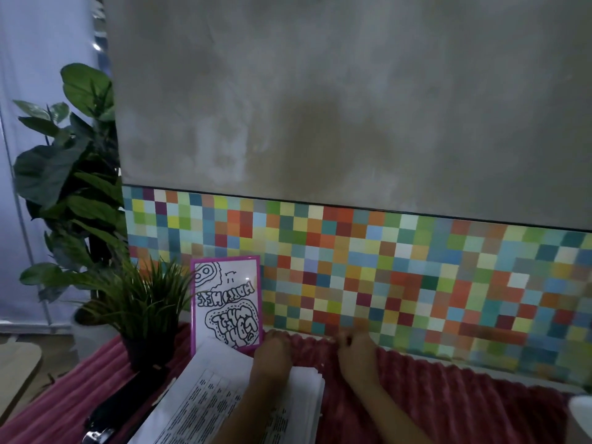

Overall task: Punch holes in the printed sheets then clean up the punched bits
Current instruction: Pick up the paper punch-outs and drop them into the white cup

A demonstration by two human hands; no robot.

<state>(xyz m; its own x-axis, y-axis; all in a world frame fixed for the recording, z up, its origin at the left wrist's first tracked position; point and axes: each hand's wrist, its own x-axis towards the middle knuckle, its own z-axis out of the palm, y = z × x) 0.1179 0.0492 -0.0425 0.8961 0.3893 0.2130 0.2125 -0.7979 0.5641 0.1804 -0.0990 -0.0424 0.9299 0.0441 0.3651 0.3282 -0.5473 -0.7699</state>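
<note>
A stack of printed sheets [224, 408] lies on the red ribbed cloth [448, 398] at the bottom centre. My left hand [272, 350] reaches over the stack's far end, fingers down on the cloth near the wall. My right hand [355, 350] is just right of the stack, fingertips drawn together at the cloth's far edge; whether they pinch a paper bit is too dim to tell. A black hole punch [125, 408] with a metal end lies left of the sheets.
A small potted plant [144, 302] and a pink-framed drawing [227, 302] stand behind the sheets against a multicoloured tiled wall [416, 270]. A tall leafy plant [73, 174] is at the left. A white object [581, 415] shows at the right edge.
</note>
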